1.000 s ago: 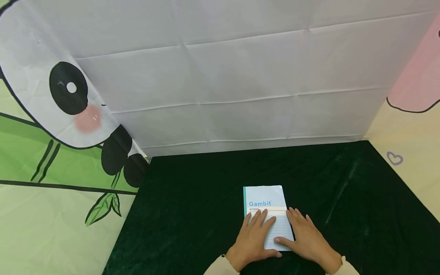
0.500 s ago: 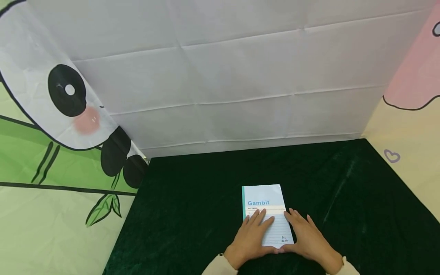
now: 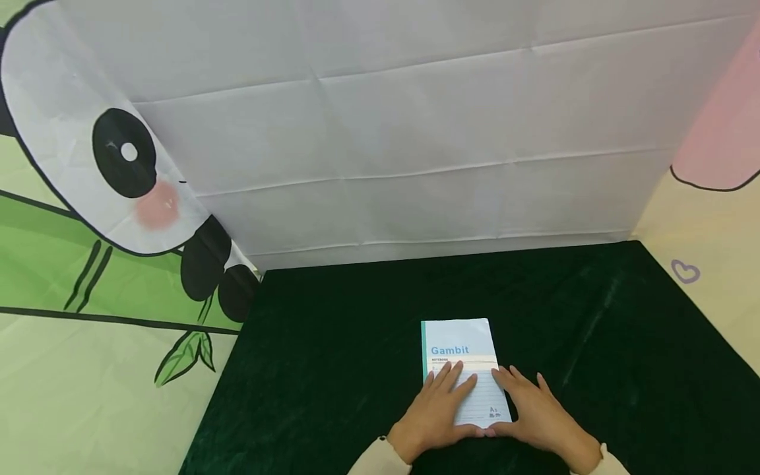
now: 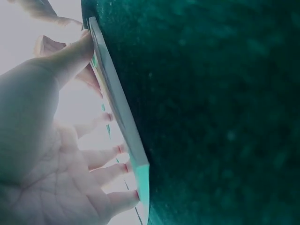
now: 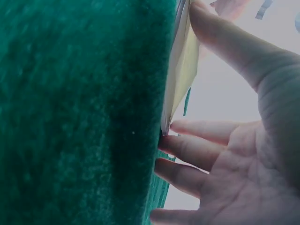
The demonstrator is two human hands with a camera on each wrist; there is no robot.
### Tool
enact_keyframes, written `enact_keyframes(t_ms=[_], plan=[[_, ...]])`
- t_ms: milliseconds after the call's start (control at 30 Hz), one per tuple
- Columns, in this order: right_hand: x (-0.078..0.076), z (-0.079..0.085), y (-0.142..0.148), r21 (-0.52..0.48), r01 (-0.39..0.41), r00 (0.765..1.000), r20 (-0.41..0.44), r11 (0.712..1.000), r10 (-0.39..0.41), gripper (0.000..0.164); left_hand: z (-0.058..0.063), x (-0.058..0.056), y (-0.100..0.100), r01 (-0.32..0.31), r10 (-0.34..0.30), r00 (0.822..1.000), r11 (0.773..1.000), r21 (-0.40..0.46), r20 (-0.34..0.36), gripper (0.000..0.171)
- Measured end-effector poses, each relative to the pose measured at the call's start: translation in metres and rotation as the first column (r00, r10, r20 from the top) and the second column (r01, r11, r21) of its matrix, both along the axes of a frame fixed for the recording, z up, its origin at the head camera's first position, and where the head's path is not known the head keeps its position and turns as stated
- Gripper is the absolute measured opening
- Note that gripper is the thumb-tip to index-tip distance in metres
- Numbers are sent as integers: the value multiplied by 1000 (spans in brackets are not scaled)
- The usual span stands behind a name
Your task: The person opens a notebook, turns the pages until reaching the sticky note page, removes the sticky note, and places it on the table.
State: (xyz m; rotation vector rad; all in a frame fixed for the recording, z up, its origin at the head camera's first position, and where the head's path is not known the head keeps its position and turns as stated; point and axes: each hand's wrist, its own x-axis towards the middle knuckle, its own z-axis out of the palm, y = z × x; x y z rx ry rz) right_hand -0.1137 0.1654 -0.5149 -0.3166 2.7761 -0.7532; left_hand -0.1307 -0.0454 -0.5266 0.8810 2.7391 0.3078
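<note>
While a pale, creased fabric wall [image 3: 380, 132] fills the space beyond the notebook [image 3: 483, 389], a dark green velvety cloth [image 3: 332, 363] spreads beneath and around it. Well to the notebook's left, a printed panda [image 3: 83, 165] leans over a green bamboo stem [image 3: 35, 257]; well to its right and beyond, a pink shape [image 3: 724, 132] shows above pale yellow fabric [image 3: 718, 251]. The notebook itself lies on the green cloth, cover up, its teal spine on the left. Across the left part of that cover the left hand [image 3: 438, 409] lies wide, fingers spread and nearly straight. Beside the notebook's right edge the right hand [image 3: 537, 412] is wide too, its index fingertip at that edge. The two thumbs come together along the notebook's near edge; how firmly they press, I cannot tell. Cream sleeves [image 3: 382, 456] show nearer than the notebook. Well to its right is a purple heart [image 3: 685, 270], and blue "Gambit" lettering [image 3: 450, 350] crosses the far half of its cover
</note>
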Motion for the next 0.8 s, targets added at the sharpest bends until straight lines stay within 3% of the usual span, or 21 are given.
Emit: enact_keyframes(t_ms=[233, 467, 600, 700, 800], plan=[[3, 2, 9, -22, -50, 996, 75, 999, 52, 94, 1, -2, 2, 39, -39, 999, 999, -9, 29, 79], [0, 4, 11, -39, -81, 993, 87, 996, 84, 83, 5, -8, 3, 66, -65, 996, 998, -11, 59, 73], [0, 3, 11, -52, -73, 992, 97, 996, 78, 86, 4, -8, 1, 90, -89, 992, 996, -2, 93, 65], [-1, 3, 9, -59, -64, 996, 66, 996, 68, 89, 5, -6, -5, 114, -113, 991, 994, 0, 76, 56], [-1, 4, 11, -54, -37, 998, 46, 998, 39, 92, 9, -3, -6, 150, -152, 988, 987, 55, 39, 48]])
